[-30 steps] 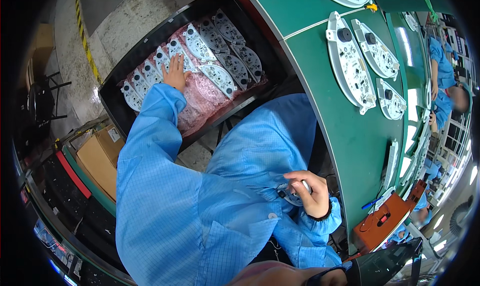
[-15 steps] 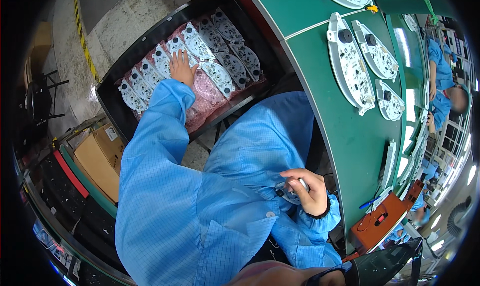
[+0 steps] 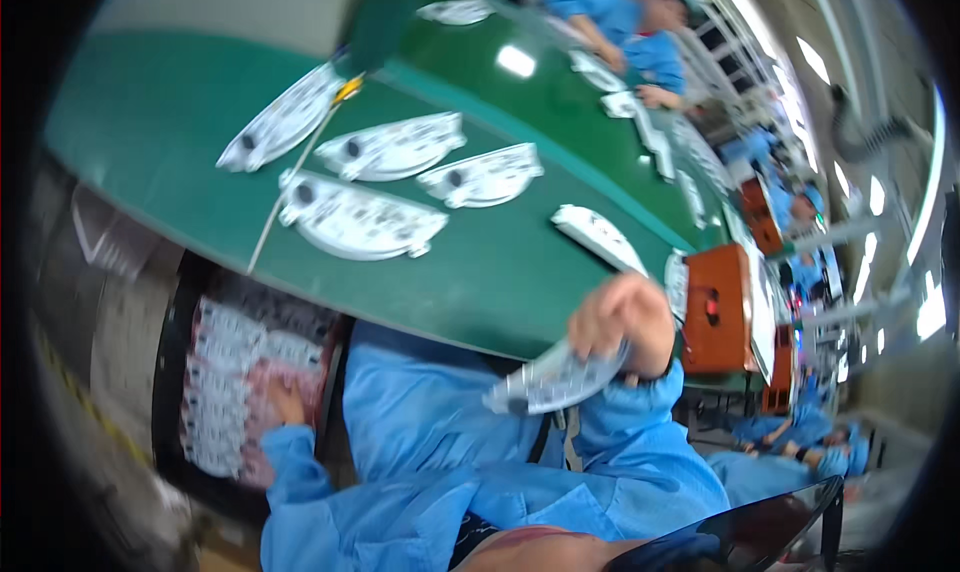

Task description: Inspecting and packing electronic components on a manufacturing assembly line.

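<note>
My right hand is closed on the edge of a white half-moon circuit panel. The panel hangs tilted over my lap, near the table edge, and is blurred by motion. To the lower left, my left hand rests with fingers stretched out on pink bubble wrap in a black bin. Beside that hand, rows of similar white circuit panels lie on the wrap. My left hand holds nothing that I can see.
On the green table lie several larger half-moon panels and a narrow white piece. An orange-brown box stands at the right. Across the bench a co-worker in blue sits near more white parts.
The view has swung right toward the table. My right hand has risen from my lap with the panel, now near the table edge. My left hand stays at the bin, on the wrap.
</note>
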Tool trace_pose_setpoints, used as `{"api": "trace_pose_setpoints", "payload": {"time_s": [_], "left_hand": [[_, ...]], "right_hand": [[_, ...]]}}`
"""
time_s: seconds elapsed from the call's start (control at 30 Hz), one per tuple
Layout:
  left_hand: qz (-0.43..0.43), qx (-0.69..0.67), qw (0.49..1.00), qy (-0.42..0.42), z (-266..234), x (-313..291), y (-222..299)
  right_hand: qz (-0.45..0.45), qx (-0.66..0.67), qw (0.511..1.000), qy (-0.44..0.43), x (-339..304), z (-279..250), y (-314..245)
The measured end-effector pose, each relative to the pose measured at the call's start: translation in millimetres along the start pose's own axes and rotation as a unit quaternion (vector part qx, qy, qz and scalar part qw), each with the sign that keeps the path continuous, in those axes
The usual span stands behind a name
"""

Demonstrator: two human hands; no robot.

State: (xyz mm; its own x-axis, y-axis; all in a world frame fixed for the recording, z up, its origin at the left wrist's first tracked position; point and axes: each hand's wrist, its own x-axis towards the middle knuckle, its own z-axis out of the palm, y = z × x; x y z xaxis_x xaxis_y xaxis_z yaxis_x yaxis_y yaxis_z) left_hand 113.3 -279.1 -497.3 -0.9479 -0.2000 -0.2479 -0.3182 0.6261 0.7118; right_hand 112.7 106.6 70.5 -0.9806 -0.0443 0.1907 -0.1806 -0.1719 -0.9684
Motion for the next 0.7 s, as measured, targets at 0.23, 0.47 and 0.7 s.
{"api": "trace_pose_setpoints", "payload": {"time_s": [0.23, 0.47, 0.7], "left_hand": [[0.039, -0.027, 0.997, 0.056, 33, 61, -68], [-0.154, -0.290, 0.944, 0.032, -51, 26, -70], [0.043, -0.411, 0.907, -0.078, -148, -61, 174]], "right_hand": [[-0.207, 0.252, 0.902, 0.282, 64, -214, -92], [-0.180, 0.177, 0.950, 0.186, 24, -116, -50], [0.032, -0.116, 0.987, -0.111, -69, 8, -16]]}}
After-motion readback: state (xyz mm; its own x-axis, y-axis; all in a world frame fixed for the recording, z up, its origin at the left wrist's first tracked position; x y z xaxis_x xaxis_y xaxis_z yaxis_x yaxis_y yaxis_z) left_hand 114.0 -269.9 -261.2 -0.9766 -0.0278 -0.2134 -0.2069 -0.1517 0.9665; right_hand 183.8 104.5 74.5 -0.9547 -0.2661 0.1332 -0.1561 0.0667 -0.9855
